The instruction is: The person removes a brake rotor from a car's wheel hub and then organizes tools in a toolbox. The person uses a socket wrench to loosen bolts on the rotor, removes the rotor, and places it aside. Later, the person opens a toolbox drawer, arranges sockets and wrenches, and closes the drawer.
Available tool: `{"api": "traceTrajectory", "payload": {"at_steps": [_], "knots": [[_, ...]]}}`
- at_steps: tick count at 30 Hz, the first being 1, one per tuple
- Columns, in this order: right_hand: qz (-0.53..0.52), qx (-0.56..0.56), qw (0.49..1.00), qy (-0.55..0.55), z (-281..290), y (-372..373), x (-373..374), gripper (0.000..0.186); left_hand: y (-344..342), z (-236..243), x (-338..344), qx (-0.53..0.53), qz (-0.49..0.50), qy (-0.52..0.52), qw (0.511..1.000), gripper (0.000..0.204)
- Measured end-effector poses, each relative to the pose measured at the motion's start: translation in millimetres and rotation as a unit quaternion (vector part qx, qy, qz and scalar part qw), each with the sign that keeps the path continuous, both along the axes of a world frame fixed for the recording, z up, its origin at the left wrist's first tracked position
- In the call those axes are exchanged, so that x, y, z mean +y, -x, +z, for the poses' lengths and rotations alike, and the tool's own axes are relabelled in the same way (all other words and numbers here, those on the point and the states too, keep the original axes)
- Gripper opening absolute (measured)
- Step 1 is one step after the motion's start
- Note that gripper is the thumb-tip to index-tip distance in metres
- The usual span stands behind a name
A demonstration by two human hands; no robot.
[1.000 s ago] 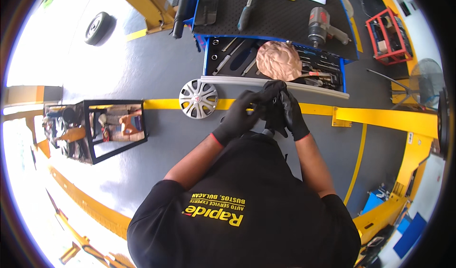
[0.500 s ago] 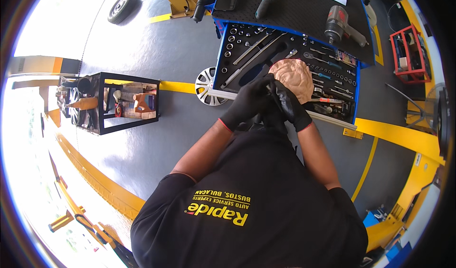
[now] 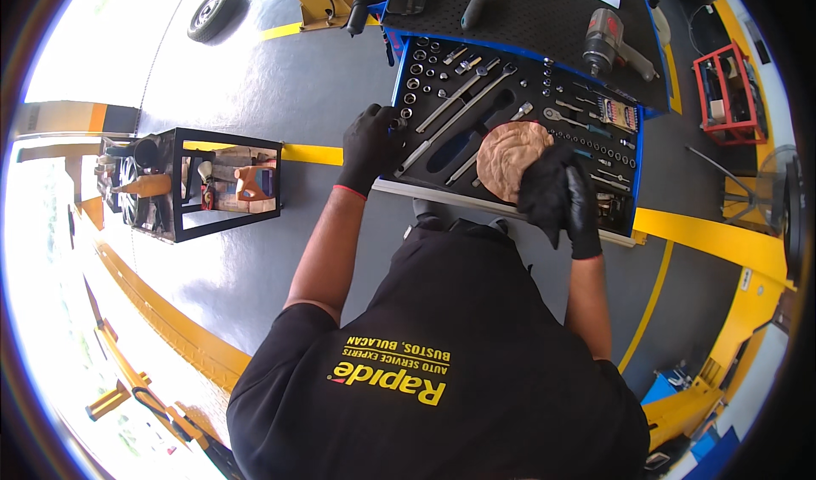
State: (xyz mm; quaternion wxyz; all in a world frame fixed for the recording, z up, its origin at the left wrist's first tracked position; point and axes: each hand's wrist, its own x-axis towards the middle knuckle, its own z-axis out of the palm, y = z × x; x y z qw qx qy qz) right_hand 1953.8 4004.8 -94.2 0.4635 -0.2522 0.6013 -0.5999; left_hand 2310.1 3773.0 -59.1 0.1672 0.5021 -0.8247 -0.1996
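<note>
An open tool drawer [image 3: 450, 157] holds sockets [image 3: 415, 83], extension bars [image 3: 463, 103], ratchets and wrenches in black foam. My left hand [image 3: 371, 144], in a black glove, is at the drawer's left end beside the sockets, fingers curled on something small and dark that I cannot make out. My right hand [image 3: 580, 212], also gloved, grips a crumpled black cloth [image 3: 544, 195], which hangs over the drawer's right part. A round crumpled tan paper or cloth [image 3: 510, 161] lies on the drawer, touching the black cloth.
The mat top [image 3: 527, 21] carries an impact wrench [image 3: 603, 42], a long-handled tool [image 3: 473, 4], keys and paper. A black cart [image 3: 176, 182] stands left, a tyre [image 3: 212, 12] lies farther back, a red rack [image 3: 727, 97] and fan are right. Yellow lift parts [image 3: 705, 233] flank me.
My hands, together a moment ago, have separated: left to the drawer's socket end, right rightward with the black cloth. The drawer shows more of its contents than a second ago.
</note>
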Motion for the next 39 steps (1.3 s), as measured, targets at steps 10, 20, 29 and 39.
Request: {"api": "traceTrajectory", "payload": {"at_steps": [10, 20, 29, 39], "knots": [[-0.099, 0.059, 0.993, 0.028, -49, 22, 49, 0.047, 7, 3, -12, -0.167, -0.041, -0.022, 0.985, 0.023], [-0.073, 0.044, 0.995, 0.050, -49, 27, 49, 0.047, 2, 8, 3, -0.111, -0.002, -0.043, 0.993, 0.035], [-0.134, -0.057, 0.989, 0.019, -66, 36, 53, 0.050, 8, -18, 0, -0.111, 0.059, -0.075, 0.989, 0.037], [-0.124, 0.046, 0.990, 0.054, -48, 30, 39, 0.046, 4, -10, -10, -0.107, 0.023, -0.096, 0.989, 0.035]]}}
